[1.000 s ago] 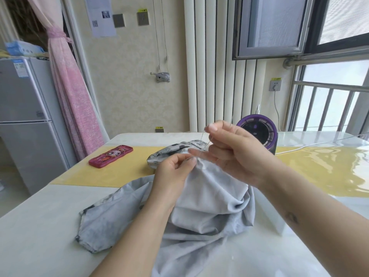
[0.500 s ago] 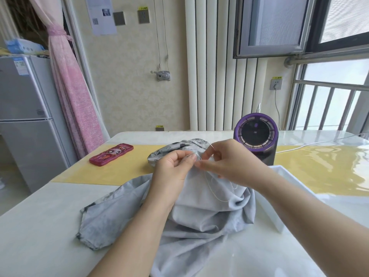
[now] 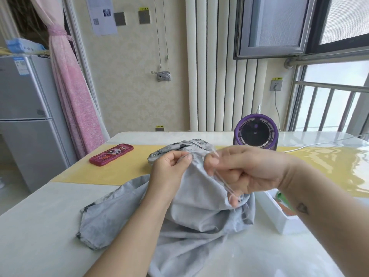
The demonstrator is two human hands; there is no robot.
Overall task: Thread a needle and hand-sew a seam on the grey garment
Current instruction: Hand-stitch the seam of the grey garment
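Grey garment (image 3: 199, 216) lies bunched on the table (image 3: 40, 226), its top fold pinched in your left hand (image 3: 169, 170). Your right hand (image 3: 245, 172), just beside it, pinches the thread (image 3: 221, 180); the needle is too fine to see.

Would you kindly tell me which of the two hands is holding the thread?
The right hand pinches the thread, which trails down across it; the left hand only grips a fold of the grey garment.
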